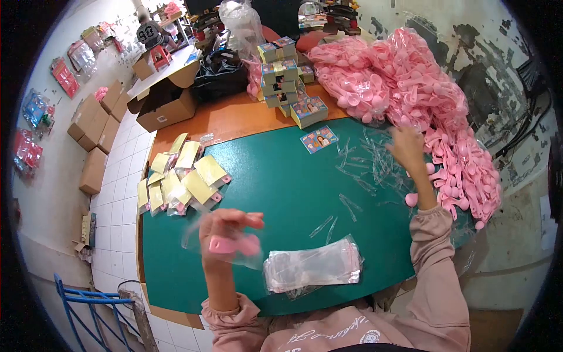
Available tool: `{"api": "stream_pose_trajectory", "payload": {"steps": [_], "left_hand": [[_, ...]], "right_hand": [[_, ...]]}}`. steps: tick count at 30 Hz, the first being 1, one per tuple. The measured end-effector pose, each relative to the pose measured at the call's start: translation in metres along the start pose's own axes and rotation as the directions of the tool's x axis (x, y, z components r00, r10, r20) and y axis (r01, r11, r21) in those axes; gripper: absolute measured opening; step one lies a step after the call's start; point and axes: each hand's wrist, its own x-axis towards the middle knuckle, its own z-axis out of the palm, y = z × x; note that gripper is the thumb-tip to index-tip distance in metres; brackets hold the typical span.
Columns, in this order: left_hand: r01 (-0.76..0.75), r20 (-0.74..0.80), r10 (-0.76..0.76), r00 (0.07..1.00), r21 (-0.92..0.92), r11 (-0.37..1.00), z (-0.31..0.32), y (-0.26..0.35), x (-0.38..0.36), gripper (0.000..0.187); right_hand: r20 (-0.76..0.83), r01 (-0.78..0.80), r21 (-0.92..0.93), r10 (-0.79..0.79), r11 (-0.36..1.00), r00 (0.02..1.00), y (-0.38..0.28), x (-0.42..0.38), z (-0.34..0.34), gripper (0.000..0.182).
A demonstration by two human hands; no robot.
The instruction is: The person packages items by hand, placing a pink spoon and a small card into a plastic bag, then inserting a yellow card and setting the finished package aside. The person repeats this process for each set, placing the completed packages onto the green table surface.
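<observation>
My left hand [226, 226] is raised over the front left of the green table, closed on a clear plastic bag with a pink measuring spoon [234, 245] in it. The bag is blurred. My right hand [406, 146] is at the far right, fingers curled and slightly blurred; what they hold, if anything, I cannot make out. Loose clear plastic strips [369, 161] are scattered to its left. Beside it lies a big heap of pink spoons [451, 158]. A stack of clear empty bags [316, 264] lies in front of me.
Filled bags with yellowish cards [187, 176] are grouped at the table's left. One printed card [319, 139] lies near the back, before bundled card stacks [287, 76]. An open cardboard box [167, 105] stands back left. Another person [151, 32] sits in the distance.
</observation>
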Motion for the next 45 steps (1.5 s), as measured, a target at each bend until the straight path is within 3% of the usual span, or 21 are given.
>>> {"api": "stream_pose_trajectory", "payload": {"steps": [1, 2, 3, 6, 8, 9, 10, 12, 13, 15, 17, 22, 23, 24, 25, 26, 28, 33, 35, 41, 45], "left_hand": [[-0.022, 0.040, 0.017, 0.999, 0.146, 0.989, 0.002, 0.006, 0.001, 0.027], [-0.044, 0.084, 0.020, 0.996, 0.291, 0.956, 0.004, 0.012, 0.003, 0.026], [0.046, -0.064, -0.037, 0.997, 0.140, 0.989, 0.005, 0.016, 0.010, 0.025], [0.200, -0.022, -0.207, 0.978, 0.389, 0.900, 0.015, 0.013, 0.018, 0.030], [0.261, -0.040, -0.266, 0.963, 0.375, 0.890, 0.006, 0.008, 0.019, 0.041], [0.260, -0.014, -0.283, 0.959, 0.438, 0.861, -0.002, 0.004, 0.021, 0.045], [0.259, 0.011, -0.304, 0.953, 0.493, 0.830, -0.008, -0.003, 0.023, 0.049], [0.312, -0.044, -0.335, 0.941, 0.493, 0.812, -0.017, -0.024, 0.038, 0.046], [0.435, -0.049, -0.474, 0.879, 0.489, 0.756, -0.029, -0.036, 0.045, 0.043], [0.540, -0.045, -0.599, 0.800, 0.490, 0.684, -0.045, -0.055, 0.052, 0.040], [0.668, -0.229, -0.681, 0.696, 0.556, 0.495, -0.044, -0.076, 0.059, 0.034], [0.616, -0.199, -0.651, 0.733, 0.600, 0.510, -0.037, -0.081, 0.058, 0.031], [0.626, -0.182, -0.668, 0.722, 0.584, 0.517, -0.037, -0.080, 0.057, 0.032], [0.625, -0.186, -0.664, 0.724, 0.584, 0.518, -0.035, -0.078, 0.057, 0.032], [0.627, -0.188, -0.666, 0.721, 0.586, 0.514, -0.033, -0.075, 0.057, 0.032], [0.631, -0.191, -0.670, 0.717, 0.586, 0.508, -0.033, -0.073, 0.055, 0.033], [0.654, -0.194, -0.683, 0.705, 0.549, 0.520, -0.036, -0.076, 0.055, 0.032], [0.653, -0.143, -0.684, 0.715, 0.487, 0.580, -0.033, -0.086, 0.053, 0.033], [0.580, -0.084, -0.664, 0.743, 0.574, 0.577, -0.037, -0.092, 0.051, 0.036], [0.639, -0.096, -0.689, 0.718, 0.484, 0.598, -0.022, -0.085, 0.053, 0.038], [0.645, -0.086, -0.713, 0.696, 0.511, 0.568, -0.020, -0.091, 0.050, 0.034]], "right_hand": [[-0.081, 0.094, -0.150, -0.107, 0.984, 0.991, -0.003, 0.010, 0.009, 0.029], [0.155, -0.063, -0.004, 0.062, 0.998, 0.986, -0.019, 0.026, 0.021, 0.034], [0.398, -0.248, 0.102, 0.190, 0.963, 0.898, -0.037, 0.043, 0.035, 0.039], [0.317, -0.189, -0.068, 0.200, 0.980, 0.927, -0.037, 0.069, 0.103, 0.046], [0.125, -0.197, -0.261, 0.236, 0.945, 0.964, -0.053, 0.068, 0.120, 0.049], [0.288, -0.250, -0.221, 0.308, 0.943, 0.907, -0.053, 0.077, 0.120, 0.047], [0.292, -0.250, -0.221, 0.309, 0.943, 0.905, -0.053, 0.085, 0.121, 0.047], [0.498, -0.375, -0.203, 0.425, 0.905, 0.756, -0.052, 0.091, 0.121, 0.049], [0.501, -0.374, -0.210, 0.428, 0.904, 0.753, -0.052, 0.089, 0.121, 0.049], [0.389, -0.221, -0.271, 0.316, 0.937, 0.865, -0.055, 0.088, 0.119, 0.045], [0.383, -0.156, -0.269, 0.254, 0.951, 0.888, -0.051, 0.087, 0.111, 0.044], [0.408, 0.097, -0.336, 0.052, 0.937, 0.912, -0.036, 0.085, 0.112, 0.042], [0.534, -0.072, -0.016, 0.069, 0.997, 0.843, -0.025, 0.089, 0.115, 0.041], [0.649, -0.274, 0.278, 0.030, 0.921, 0.760, -0.014, 0.092, 0.120, 0.039], [0.537, -0.149, 0.349, -0.067, 0.925, 0.841, -0.025, 0.086, 0.109, 0.034], [0.545, -0.147, 0.351, -0.073, 0.925, 0.836, -0.044, 0.078, 0.094, 0.034], [0.553, -0.401, 0.654, -0.044, 0.642, 0.832, -0.089, 0.064, 0.061, 0.027], [0.634, -0.386, 0.618, -0.144, 0.684, 0.760, -0.128, 0.047, 0.025, 0.029], [0.594, -0.226, 0.620, -0.262, 0.751, 0.760, -0.124, 0.044, 0.029, 0.025], [0.697, -0.116, 0.391, -0.212, 0.913, 0.684, -0.133, 0.038, 0.011, 0.019], [0.657, 0.001, 0.386, -0.276, 0.922, 0.702, -0.135, 0.029, 0.011, 0.023]]}}
